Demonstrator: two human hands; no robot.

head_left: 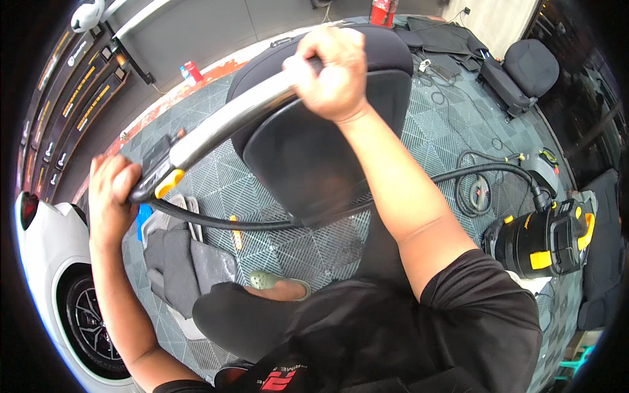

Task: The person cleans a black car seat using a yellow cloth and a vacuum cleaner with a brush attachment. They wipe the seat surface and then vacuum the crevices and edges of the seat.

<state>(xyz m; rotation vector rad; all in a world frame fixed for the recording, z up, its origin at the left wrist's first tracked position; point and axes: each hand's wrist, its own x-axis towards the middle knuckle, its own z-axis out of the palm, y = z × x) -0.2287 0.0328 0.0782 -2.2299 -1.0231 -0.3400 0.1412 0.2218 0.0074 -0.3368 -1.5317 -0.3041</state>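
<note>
A metal vacuum tube (236, 118) slants across the view in front of me, above a black car seat (309, 157). My right hand (334, 73) is closed around the tube's upper end, over the seat. Lower left, my left hand (114, 196) grips the black vacuum handle (152, 179), which has a yellow part. From the handle a black corrugated hose (221, 223) runs past the seat to a black and yellow vacuum cleaner (540, 240) on the right. Part of the seat's lower edge is blurred.
Dark mats (174, 260) lie on the tiled floor near my foot. A white car (54, 260) stands at the left. Another seat (528, 73), a grey machine (538, 167) with a coiled hose, and loose cables are at the right. Red bottles stand near the wall.
</note>
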